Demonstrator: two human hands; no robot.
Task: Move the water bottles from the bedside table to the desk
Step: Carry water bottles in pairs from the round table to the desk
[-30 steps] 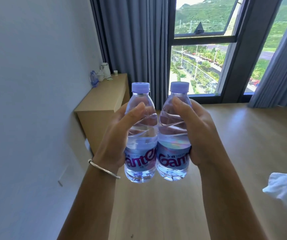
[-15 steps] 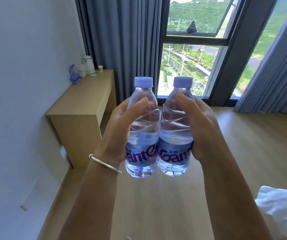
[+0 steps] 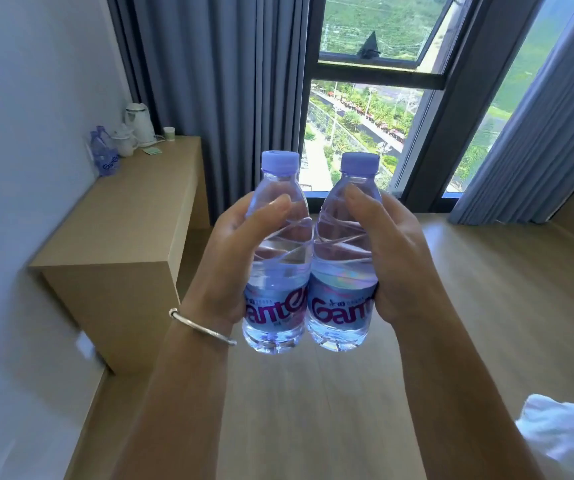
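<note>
I've got 2 water bottles up in front of me, one per hand, held upright and side by side with their bodies touching. My left hand (image 3: 230,268) is wrapped around the left bottle (image 3: 277,258), thumb pressed across its front and the other fingers (image 3: 268,252) showing through the clear plastic behind, so that grip is clamped on the bottle. My right hand (image 3: 393,258) does the same on the right bottle (image 3: 344,258), thumb over the shoulder, palm against its outer side, closed firmly on it. Both carry purple caps and purple-lettered labels, and both hang in the air above the wooden floor (image 3: 313,393), not resting on anything. There's a silver bangle (image 3: 202,327) on my left wrist. Off to my left, against the white wall, stands the desk (image 3: 123,230), a pale wooden top with its near end bare. At its far end (up by the grey curtain (image 3: 226,81)) I can see a white kettle (image 3: 139,123), a white teapot (image 3: 123,142), a small cup (image 3: 169,134), and 2 more bottles (image 3: 103,154) of the same kind standing together. Straight ahead, the window (image 3: 365,109) looks onto trees and a road. White bedding (image 3: 569,441) pokes in at the lower right corner.
</note>
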